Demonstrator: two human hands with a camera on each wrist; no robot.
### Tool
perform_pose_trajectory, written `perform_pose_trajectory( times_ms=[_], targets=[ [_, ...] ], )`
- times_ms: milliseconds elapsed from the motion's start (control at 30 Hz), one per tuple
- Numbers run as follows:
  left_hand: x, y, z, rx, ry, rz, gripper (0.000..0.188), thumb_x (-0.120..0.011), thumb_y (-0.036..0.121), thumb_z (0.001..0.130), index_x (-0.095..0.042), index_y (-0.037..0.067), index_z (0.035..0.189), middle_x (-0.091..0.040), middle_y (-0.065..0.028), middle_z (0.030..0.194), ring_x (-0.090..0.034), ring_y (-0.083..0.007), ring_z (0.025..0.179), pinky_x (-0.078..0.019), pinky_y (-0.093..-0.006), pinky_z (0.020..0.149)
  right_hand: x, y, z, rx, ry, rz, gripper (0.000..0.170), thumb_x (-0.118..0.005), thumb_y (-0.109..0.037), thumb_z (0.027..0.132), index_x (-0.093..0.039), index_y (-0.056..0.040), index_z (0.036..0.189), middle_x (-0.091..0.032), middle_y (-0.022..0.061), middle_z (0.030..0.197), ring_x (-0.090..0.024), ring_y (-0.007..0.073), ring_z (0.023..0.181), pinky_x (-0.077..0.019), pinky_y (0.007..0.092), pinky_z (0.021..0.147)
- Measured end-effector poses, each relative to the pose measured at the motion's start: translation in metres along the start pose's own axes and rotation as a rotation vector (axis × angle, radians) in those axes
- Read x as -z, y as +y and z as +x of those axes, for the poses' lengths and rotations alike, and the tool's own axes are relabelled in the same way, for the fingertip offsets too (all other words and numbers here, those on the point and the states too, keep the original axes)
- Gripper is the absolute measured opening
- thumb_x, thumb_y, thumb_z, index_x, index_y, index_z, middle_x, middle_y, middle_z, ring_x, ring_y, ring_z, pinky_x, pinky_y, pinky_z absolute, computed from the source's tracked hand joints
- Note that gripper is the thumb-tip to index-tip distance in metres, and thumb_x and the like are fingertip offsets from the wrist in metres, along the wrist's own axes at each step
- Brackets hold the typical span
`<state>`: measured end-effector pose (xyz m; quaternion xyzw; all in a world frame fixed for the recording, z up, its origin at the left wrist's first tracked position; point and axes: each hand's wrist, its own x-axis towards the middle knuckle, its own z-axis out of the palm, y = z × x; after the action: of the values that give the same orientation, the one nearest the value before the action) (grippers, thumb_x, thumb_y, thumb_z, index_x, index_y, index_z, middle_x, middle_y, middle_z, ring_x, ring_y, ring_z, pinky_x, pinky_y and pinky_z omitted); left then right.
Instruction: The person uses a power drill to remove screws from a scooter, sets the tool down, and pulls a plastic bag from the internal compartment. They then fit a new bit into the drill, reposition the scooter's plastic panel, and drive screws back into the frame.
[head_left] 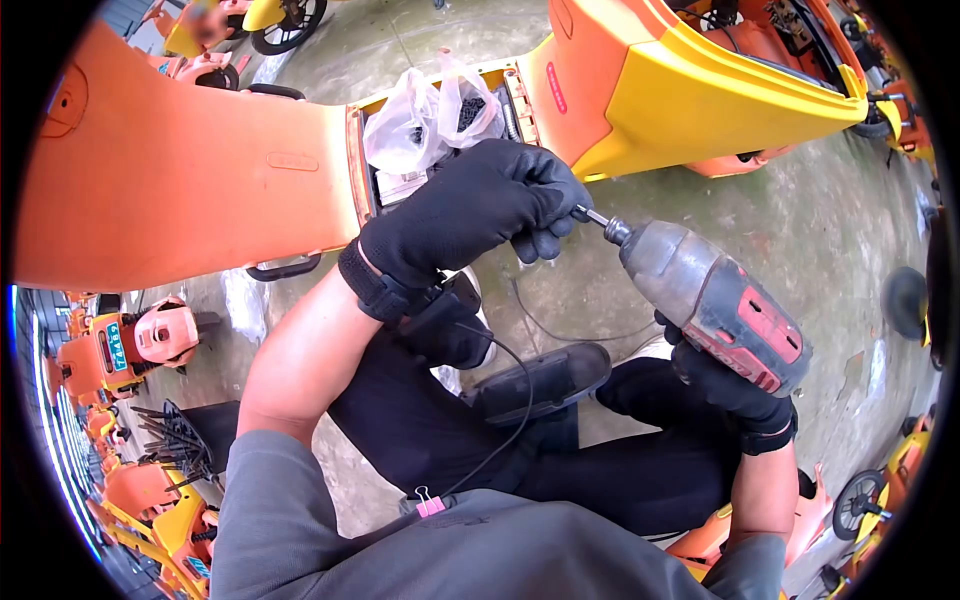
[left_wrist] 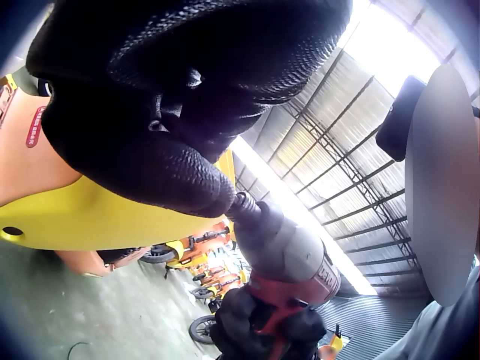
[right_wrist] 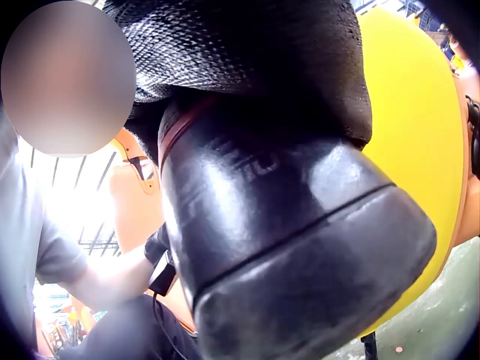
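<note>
My gloved left hand (head_left: 480, 205), fingers curled, pinches at the tip of the driver's bit (head_left: 596, 218). Small shiny metal pieces (left_wrist: 159, 124) show between the fingers of this hand (left_wrist: 172, 97) in the left wrist view. My gloved right hand (head_left: 725, 385) grips the handle of a red and grey power driver (head_left: 715, 300), its nose pointing up and left toward my left fingers. The driver's dark battery base (right_wrist: 292, 240) fills much of the right wrist view, below the glove (right_wrist: 255, 52). Whether a screw sits on the bit is hidden by the fingers.
An orange and yellow scooter body (head_left: 230, 180) lies across the front, two clear bags (head_left: 405, 125) of small dark parts in its opening. A black bin of dark rods (head_left: 205, 435) stands at the left. Other scooters surround the concrete floor (head_left: 820, 215).
</note>
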<state>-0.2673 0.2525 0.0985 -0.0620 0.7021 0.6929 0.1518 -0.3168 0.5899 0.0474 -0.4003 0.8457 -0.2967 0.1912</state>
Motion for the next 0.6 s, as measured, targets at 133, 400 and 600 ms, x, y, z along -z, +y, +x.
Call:
perform_pose_trajectory(
  times_ms=[133,400,600],
  targets=[
    [-0.001,0.004,0.001,-0.004,-0.008,-0.017,0.023,-0.051,0.018,0.096,-0.062,-0.002,0.097,-0.06,-0.002,0.076,-0.057,-0.0073,0.06,-0.0458,-0.0205,0.055,0.011,-0.031,0.013,-0.173,-0.041,0.291,0.041,-0.069,-0.017,0.081,-0.056,-0.0042,0.117,-0.062,0.0051,0.104,-0.059,0.0136,0.086,-0.0486,0.0279,0.07],
    [0.002,0.003,0.004,-0.105,-0.018,-0.12,0.046,-0.042,0.039,0.099,-0.061,-0.002,0.111,-0.066,-0.0066,0.088,-0.064,-0.012,0.072,-0.0505,-0.0227,0.062,0.014,-0.038,0.026,-0.147,-0.059,1.154,0.046,-0.072,-0.016,0.076,-0.056,-0.0043,0.117,-0.063,0.0063,0.102,-0.059,0.014,0.086,-0.0493,0.0286,0.075],
    [0.017,0.004,0.01,-0.211,0.229,-0.139,0.032,-0.043,0.024,0.1,-0.056,-0.002,0.114,-0.064,-0.0097,0.096,-0.064,-0.0158,0.081,-0.0522,-0.0263,0.073,0.024,-0.048,0.018,-0.113,0.045,1.183,0.06,-0.077,-0.03,0.074,-0.052,-0.0018,0.12,-0.062,0.0077,0.101,-0.059,0.0142,0.082,-0.0487,0.0272,0.068]
  ],
)
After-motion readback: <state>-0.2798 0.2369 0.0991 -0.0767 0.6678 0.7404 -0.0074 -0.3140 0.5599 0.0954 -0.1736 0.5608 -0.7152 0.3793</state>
